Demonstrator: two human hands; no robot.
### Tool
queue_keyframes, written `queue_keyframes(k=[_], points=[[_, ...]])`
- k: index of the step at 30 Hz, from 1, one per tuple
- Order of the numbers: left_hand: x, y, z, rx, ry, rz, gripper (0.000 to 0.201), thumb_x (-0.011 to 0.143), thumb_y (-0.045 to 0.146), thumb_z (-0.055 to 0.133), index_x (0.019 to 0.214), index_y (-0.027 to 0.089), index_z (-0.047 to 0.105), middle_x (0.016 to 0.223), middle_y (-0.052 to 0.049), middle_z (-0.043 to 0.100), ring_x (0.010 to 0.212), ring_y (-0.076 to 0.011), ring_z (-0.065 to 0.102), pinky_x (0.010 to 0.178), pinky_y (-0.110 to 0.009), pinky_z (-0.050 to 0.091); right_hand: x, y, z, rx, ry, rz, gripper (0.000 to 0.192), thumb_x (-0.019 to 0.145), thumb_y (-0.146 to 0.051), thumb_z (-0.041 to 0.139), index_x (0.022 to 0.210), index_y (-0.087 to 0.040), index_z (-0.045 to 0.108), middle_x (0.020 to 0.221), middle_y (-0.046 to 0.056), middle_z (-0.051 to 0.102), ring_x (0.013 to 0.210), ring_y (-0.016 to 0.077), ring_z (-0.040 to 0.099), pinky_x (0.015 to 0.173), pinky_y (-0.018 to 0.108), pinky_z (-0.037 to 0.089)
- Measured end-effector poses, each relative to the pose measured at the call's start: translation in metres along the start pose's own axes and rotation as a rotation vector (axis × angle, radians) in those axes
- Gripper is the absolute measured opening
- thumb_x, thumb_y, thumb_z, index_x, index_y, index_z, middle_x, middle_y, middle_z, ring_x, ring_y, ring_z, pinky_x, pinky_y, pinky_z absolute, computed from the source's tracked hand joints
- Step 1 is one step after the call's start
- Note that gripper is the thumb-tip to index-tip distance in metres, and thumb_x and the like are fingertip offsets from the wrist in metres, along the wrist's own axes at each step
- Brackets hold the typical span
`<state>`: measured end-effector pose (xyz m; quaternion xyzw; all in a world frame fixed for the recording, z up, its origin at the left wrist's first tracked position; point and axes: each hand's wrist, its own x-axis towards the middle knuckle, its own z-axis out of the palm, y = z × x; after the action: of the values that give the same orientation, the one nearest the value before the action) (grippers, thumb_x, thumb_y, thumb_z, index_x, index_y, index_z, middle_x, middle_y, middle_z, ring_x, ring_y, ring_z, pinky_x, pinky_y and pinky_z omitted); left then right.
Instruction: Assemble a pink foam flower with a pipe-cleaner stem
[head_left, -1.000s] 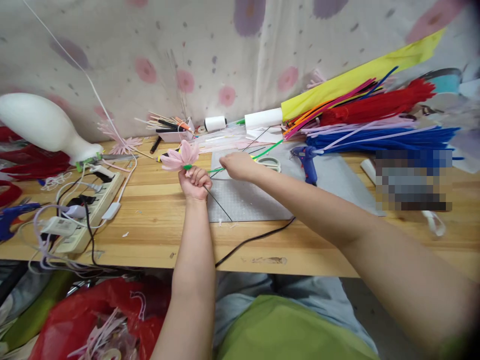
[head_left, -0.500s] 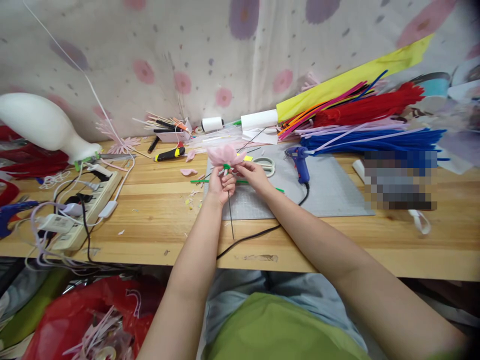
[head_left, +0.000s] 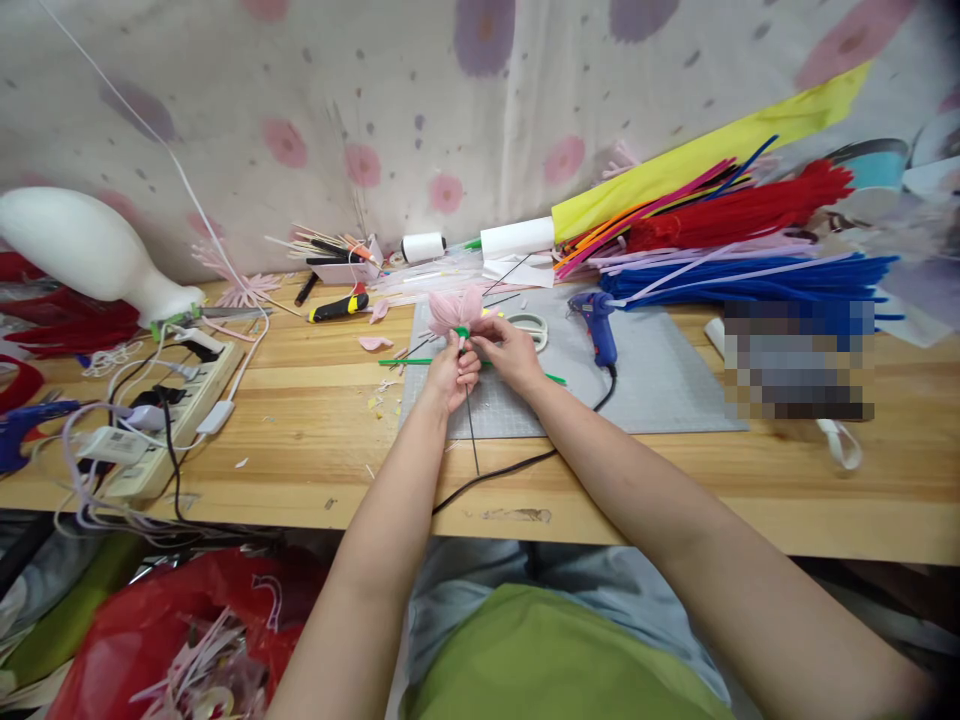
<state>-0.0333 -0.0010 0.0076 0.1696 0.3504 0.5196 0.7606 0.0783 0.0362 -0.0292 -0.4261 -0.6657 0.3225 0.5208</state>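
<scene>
A pink artificial flower (head_left: pixel 454 310) with a green base (head_left: pixel 462 333) and a thin dark wire stem (head_left: pixel 471 430) is held over the cutting mat. My left hand (head_left: pixel 454 376) is closed around the stem just under the base. The thumb and fingers of my right hand (head_left: pixel 511 350) are pinched at the right side of the base and lower petals. Just what lies between those fingertips is hidden. Behind my hands, a green pipe cleaner (head_left: pixel 405 362) lies across the mat's left edge, and the scissors (head_left: pixel 536 328) show beyond my right hand.
The grey cutting mat (head_left: pixel 675 390) bears a blue glue gun (head_left: pixel 600 330), its black cord running forward under my right arm. Red pipe cleaners (head_left: pixel 742 210) and blue ones (head_left: pixel 757 285) are heaped behind. A power strip (head_left: pixel 180 430), a utility knife (head_left: pixel 337 307) and loose petals (head_left: pixel 375 343) lie leftward.
The flower and my left hand have shifted slightly right. The bloom has turned, so its green base faces me more. My right hand stays pinched beside it.
</scene>
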Motion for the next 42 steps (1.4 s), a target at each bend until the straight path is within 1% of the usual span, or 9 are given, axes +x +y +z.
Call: queue_keyframes(k=[4, 7, 9, 11, 18, 22, 27, 36, 42], points=[[0.001, -0.004, 0.002, 0.147, 0.006, 0.081, 0.040, 0.083, 0.051, 0.050, 0.070, 0.013, 0.050, 0.044, 0.008, 0.030, 0.033, -0.0005, 0.024, 0.029, -0.009, 0.011, 0.000, 0.004, 0.000, -0.043, 0.017, 0.017, 0.014, 0.075, -0.025, 0.055, 0.086, -0.022, 0.063, 0.084, 0.000, 0.069, 0.079, 0.0160, 0.064, 0.078, 0.031, 0.048], [0.001, -0.003, 0.002, 0.178, -0.037, 0.082, 0.022, 0.083, 0.032, 0.058, 0.076, 0.012, 0.053, 0.045, 0.009, 0.031, 0.034, -0.0004, 0.025, 0.030, -0.009, 0.012, 0.001, 0.005, -0.001, -0.070, 0.035, 0.031, 0.017, 0.078, -0.027, 0.051, 0.088, -0.021, 0.064, 0.086, 0.001, 0.069, 0.080, 0.0167, 0.064, 0.078, 0.031, 0.047], [0.001, -0.002, 0.002, 0.186, -0.018, 0.070, 0.008, 0.081, 0.017, 0.058, 0.077, 0.012, 0.052, 0.044, 0.010, 0.029, 0.034, -0.0002, 0.024, 0.031, -0.008, 0.011, 0.001, 0.005, -0.001, -0.083, 0.049, 0.031, 0.018, 0.081, -0.029, 0.049, 0.087, -0.021, 0.063, 0.086, 0.002, 0.069, 0.081, 0.0171, 0.063, 0.078, 0.031, 0.046], [0.001, -0.002, 0.002, 0.195, 0.027, 0.066, 0.008, 0.079, 0.011, 0.056, 0.075, 0.013, 0.050, 0.044, 0.011, 0.027, 0.034, 0.0000, 0.022, 0.032, -0.008, 0.010, 0.002, 0.005, -0.001, -0.092, 0.064, 0.040, 0.019, 0.082, -0.030, 0.046, 0.085, -0.021, 0.062, 0.085, 0.002, 0.069, 0.079, 0.0169, 0.063, 0.077, 0.031, 0.046], [0.002, -0.005, 0.001, 0.230, 0.025, 0.103, 0.020, 0.077, 0.022, 0.064, 0.072, 0.015, 0.047, 0.047, 0.011, 0.025, 0.035, 0.0000, 0.021, 0.033, -0.009, 0.010, 0.002, 0.002, -0.002, -0.048, 0.049, 0.104, 0.018, 0.083, -0.034, 0.047, 0.082, -0.022, 0.059, 0.076, 0.001, 0.068, 0.071, 0.0157, 0.061, 0.072, 0.029, 0.046], [0.005, -0.009, 0.000, 0.278, 0.105, 0.138, 0.028, 0.081, 0.035, 0.058, 0.067, 0.015, 0.045, 0.046, 0.011, 0.025, 0.034, -0.0002, 0.020, 0.033, -0.010, 0.010, 0.001, 0.000, -0.003, -0.059, 0.020, 0.072, 0.015, 0.080, -0.030, 0.051, 0.085, -0.022, 0.063, 0.082, 0.001, 0.069, 0.077, 0.0157, 0.062, 0.075, 0.029, 0.045], [0.005, -0.007, 0.004, 0.168, 0.045, 0.111, 0.028, 0.092, 0.028, 0.036, 0.075, 0.013, 0.052, 0.047, 0.007, 0.032, 0.036, -0.0028, 0.026, 0.031, -0.011, 0.014, 0.002, 0.005, -0.003, -0.062, 0.042, 0.115, 0.016, 0.080, -0.031, 0.050, 0.082, -0.021, 0.063, 0.080, 0.001, 0.068, 0.075, 0.0153, 0.060, 0.075, 0.029, 0.045], [-0.004, -0.001, -0.001, -0.191, -0.133, 0.007, 0.024, 0.091, 0.014, 0.039, 0.067, 0.016, 0.041, 0.049, 0.006, 0.023, 0.039, -0.0035, 0.023, 0.031, -0.007, 0.015, 0.001, -0.002, -0.002, -0.031, 0.019, 0.067, 0.015, 0.077, -0.029, 0.054, 0.082, -0.021, 0.065, 0.085, 0.001, 0.069, 0.077, 0.0156, 0.061, 0.077, 0.030, 0.045], [-0.011, -0.001, -0.004, -0.207, -0.167, 0.061, 0.023, 0.085, 0.009, 0.050, 0.068, 0.019, 0.037, 0.050, 0.005, 0.024, 0.042, -0.0056, 0.024, 0.032, -0.010, 0.018, -0.003, -0.009, -0.001, -0.133, 0.004, 0.044, 0.015, 0.079, -0.028, 0.053, 0.082, -0.021, 0.065, 0.082, 0.001, 0.069, 0.074, 0.0153, 0.060, 0.072, 0.028, 0.044]])
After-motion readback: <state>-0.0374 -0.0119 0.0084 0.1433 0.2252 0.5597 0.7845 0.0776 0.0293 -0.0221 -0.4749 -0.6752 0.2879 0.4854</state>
